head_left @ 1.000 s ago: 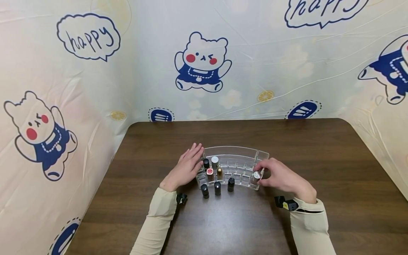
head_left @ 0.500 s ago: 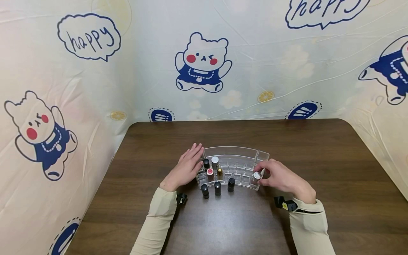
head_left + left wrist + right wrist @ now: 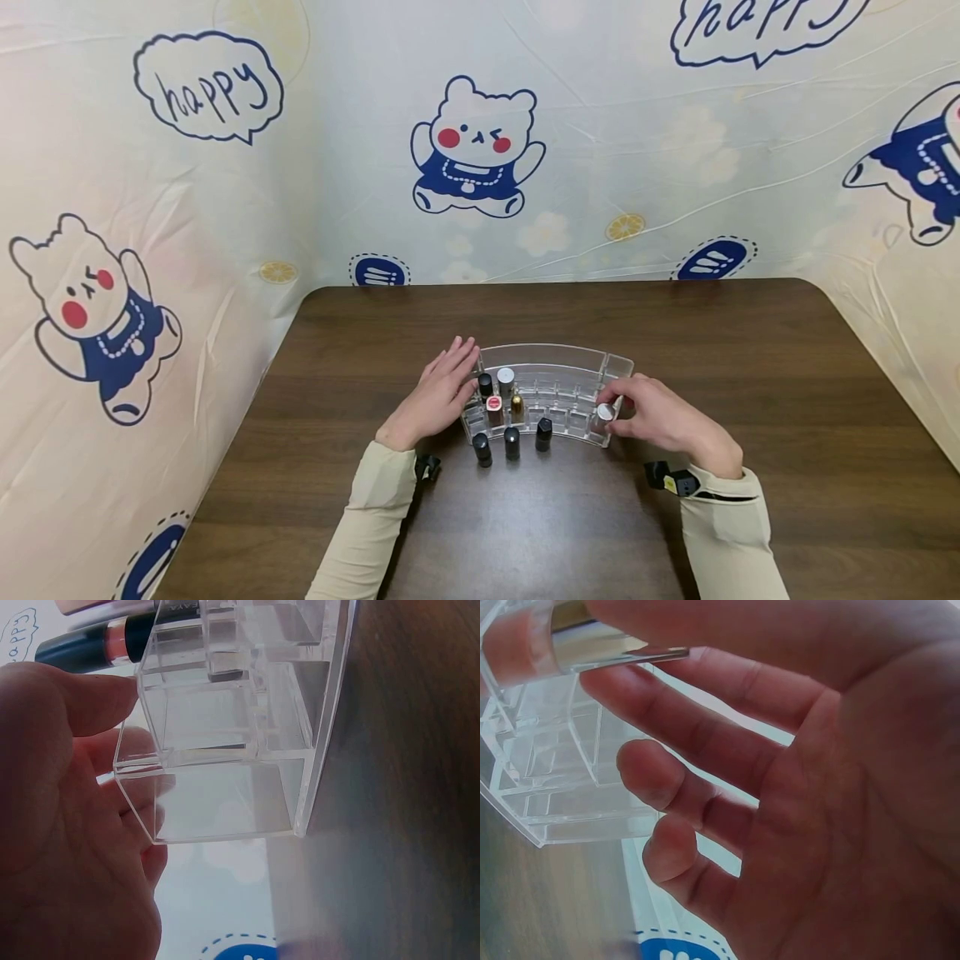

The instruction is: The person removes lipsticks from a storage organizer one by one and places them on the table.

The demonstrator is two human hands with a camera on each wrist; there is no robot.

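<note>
A clear acrylic makeup organizer, curved and stepped, stands on the table. My right hand pinches a lipstick by its silver cap at the organizer's right end. In the right wrist view its pinkish lower part is among the clear walls, with the other fingers loosely bent. My left hand rests against the organizer's left end, fingers extended and thumb at the wall's edge. Near it in the compartments stand a black-capped tube, a silver-capped one, a red-and-white-topped one and a gold one.
In front of the organizer, three black-capped tubes stand on the table: a left one, a middle one and a right one. Behind the brown table hangs a printed cloth with cartoon bears.
</note>
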